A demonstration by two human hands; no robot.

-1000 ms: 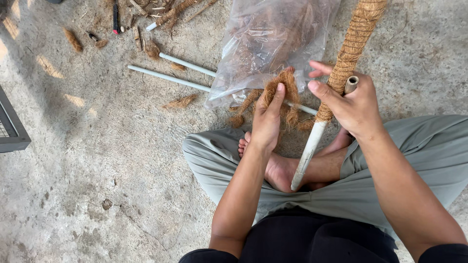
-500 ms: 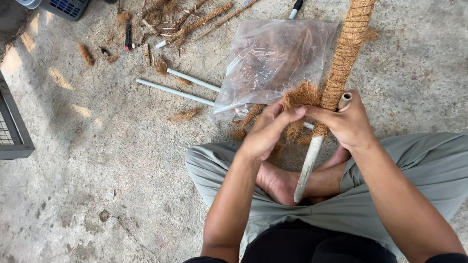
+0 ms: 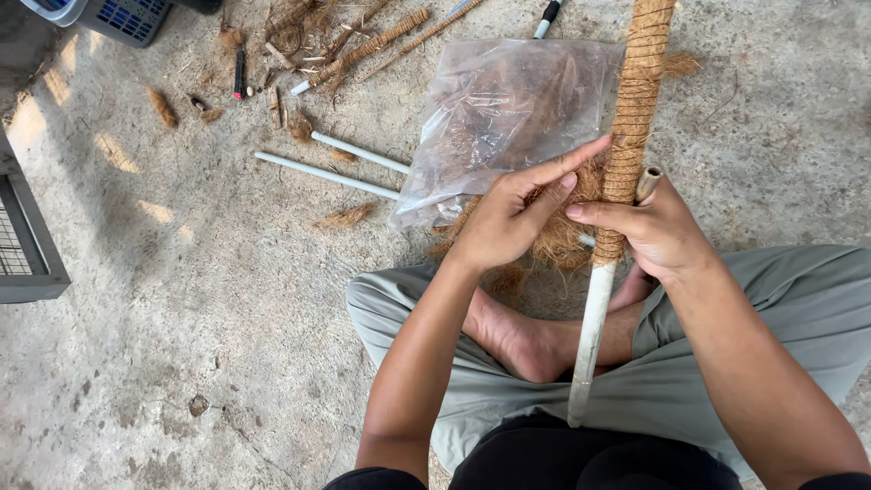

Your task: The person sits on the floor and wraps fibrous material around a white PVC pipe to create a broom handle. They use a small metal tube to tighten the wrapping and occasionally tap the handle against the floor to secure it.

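A white pipe (image 3: 590, 336) leans across my crossed legs, its upper part wrapped in brown coir rope (image 3: 635, 100). My right hand (image 3: 658, 231) grips the pipe at the lower end of the wrapping, with a small stick or spool tip (image 3: 648, 181) poking up behind the fingers. My left hand (image 3: 517, 213) presses a tuft of loose coir fibre (image 3: 558, 236) against the pipe, fingers stretched toward the rope. A clear plastic bag of coir fibre (image 3: 508, 109) lies on the concrete just beyond my hands.
Two bare white pipes (image 3: 327, 172) lie on the floor to the left of the bag. Fibre scraps, wrapped sticks (image 3: 372, 45) and a black marker (image 3: 239, 73) are scattered at the top. A grey crate (image 3: 27, 245) stands at the left edge, a blue basket (image 3: 118, 16) top left.
My left hand has picked up loose fibre and brought it against the pipe beside my right hand. The view has shifted slightly.
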